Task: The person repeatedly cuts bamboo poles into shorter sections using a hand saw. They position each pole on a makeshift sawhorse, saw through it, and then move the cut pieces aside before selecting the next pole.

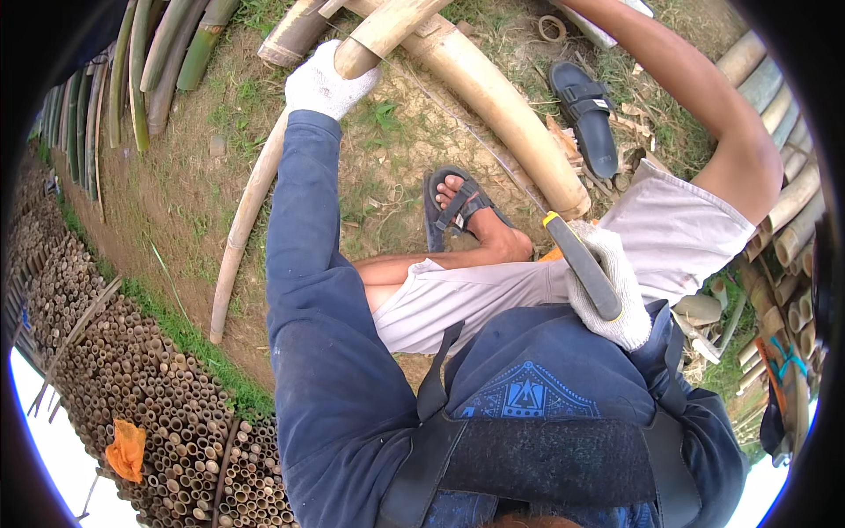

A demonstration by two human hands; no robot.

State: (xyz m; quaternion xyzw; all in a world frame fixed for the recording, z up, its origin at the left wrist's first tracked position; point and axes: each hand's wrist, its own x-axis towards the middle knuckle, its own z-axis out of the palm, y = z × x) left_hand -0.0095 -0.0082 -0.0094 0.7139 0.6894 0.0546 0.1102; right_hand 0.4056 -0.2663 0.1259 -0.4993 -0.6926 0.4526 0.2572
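My left hand [327, 81], in a white knit glove, grips the end of a pale bamboo pole [400, 26] near the top of the view. My right hand [612, 286], also gloved, is closed round the grey-and-yellow handle [581, 264] of what looks like a hand saw, close to my lap. Its long thin blade [497, 158] points up and left, seen nearly edge-on, beside a thick bamboo pole [493, 97] on the ground. Whether the blade touches any bamboo cannot be made out. A thinner bamboo pole [246, 224] slants down below my left hand.
My sandalled foot [458, 207] rests on the dirt between the poles. An empty dark sandal [587, 119] lies beyond the thick pole. Stacked bamboo [167, 387] fills the lower left, with an orange cloth [126, 451] on it. Green bamboo [207, 44] lies upper left; more poles [797, 185] lie right.
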